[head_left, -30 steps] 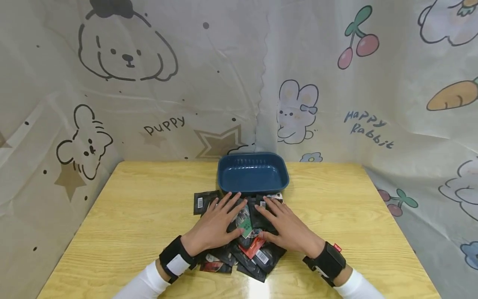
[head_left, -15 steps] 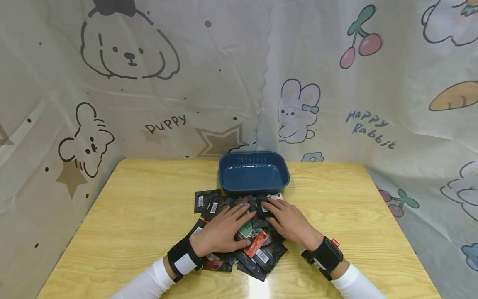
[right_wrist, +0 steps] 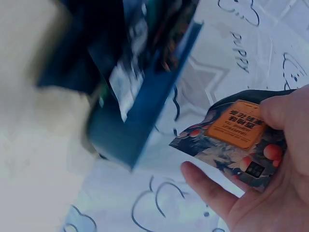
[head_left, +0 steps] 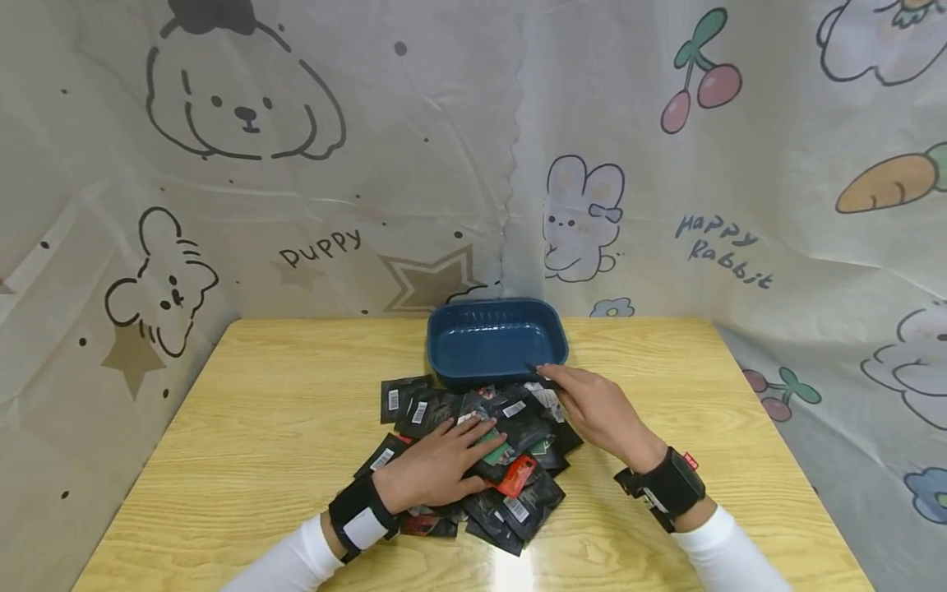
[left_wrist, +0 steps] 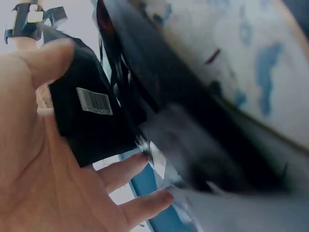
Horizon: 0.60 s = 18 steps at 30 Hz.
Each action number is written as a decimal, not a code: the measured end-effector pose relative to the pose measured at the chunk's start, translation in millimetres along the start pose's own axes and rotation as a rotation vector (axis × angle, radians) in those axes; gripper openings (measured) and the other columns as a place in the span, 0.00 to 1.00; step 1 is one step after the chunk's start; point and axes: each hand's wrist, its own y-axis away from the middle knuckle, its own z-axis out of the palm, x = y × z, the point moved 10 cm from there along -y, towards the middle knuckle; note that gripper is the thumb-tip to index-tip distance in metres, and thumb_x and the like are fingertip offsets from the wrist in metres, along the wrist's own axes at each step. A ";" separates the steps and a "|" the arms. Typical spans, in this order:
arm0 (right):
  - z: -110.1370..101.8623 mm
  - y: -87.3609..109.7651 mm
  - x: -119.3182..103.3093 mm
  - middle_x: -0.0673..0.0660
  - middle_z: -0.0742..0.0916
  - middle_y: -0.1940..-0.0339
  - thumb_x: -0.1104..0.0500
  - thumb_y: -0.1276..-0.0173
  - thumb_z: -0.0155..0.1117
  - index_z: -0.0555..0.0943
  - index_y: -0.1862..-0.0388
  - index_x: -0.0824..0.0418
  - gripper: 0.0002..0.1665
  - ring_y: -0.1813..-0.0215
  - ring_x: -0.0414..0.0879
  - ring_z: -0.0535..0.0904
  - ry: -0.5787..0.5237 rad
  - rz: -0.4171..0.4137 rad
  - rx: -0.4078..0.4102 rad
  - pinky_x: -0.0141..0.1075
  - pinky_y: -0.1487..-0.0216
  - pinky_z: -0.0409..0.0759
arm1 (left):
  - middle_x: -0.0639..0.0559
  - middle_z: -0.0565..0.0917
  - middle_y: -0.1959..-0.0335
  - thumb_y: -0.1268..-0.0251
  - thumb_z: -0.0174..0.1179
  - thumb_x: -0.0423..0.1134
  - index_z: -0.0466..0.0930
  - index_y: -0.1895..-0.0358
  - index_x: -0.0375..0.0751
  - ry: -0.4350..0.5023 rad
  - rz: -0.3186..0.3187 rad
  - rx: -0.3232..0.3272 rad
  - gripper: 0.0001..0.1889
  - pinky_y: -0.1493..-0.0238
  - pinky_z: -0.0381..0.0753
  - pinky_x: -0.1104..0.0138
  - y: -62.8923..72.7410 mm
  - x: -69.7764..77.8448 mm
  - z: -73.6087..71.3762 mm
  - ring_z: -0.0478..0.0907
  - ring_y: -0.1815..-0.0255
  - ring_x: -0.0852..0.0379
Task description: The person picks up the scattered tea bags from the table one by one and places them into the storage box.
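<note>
My right hand (head_left: 602, 411) pinches a small tea sachet beside the front right corner of a blue plastic basin (head_left: 438, 367). In the right wrist view this sachet (right_wrist: 231, 140) has a dark floral print and an orange label, with the thumb on its face. My left hand (head_left: 432, 473) lies with spread fingers on a heap of mostly black sachets (head_left: 521, 427) in front of the basin. In the left wrist view, a black sachet (left_wrist: 94, 104) with a barcode shows past the thumb. Its fingers are extended and grip nothing.
The basin stands at the table's back edge, close to the patterned curtain (head_left: 355, 148). The heap reaches nearly to its front wall. A red sachet (head_left: 516, 477) lies on the heap's near side. Bare wood tabletop (head_left: 296, 395) extends to both sides.
My right hand has lifted off the heap with a sachet and moved up and right to the basin's corner. The left hand has drawn slightly nearer and stays on the heap.
</note>
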 end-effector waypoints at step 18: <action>9.9 -74.3 21.2 0.57 0.84 0.43 0.62 0.23 0.51 0.76 0.35 0.59 0.20 0.48 0.51 0.82 -0.049 -0.034 -0.034 0.46 0.52 0.81 | 0.52 0.60 0.24 0.34 0.53 0.64 0.60 0.24 0.57 -0.093 0.068 0.035 0.37 0.31 0.60 0.45 12.9 8.9 -2.6 0.55 0.25 0.45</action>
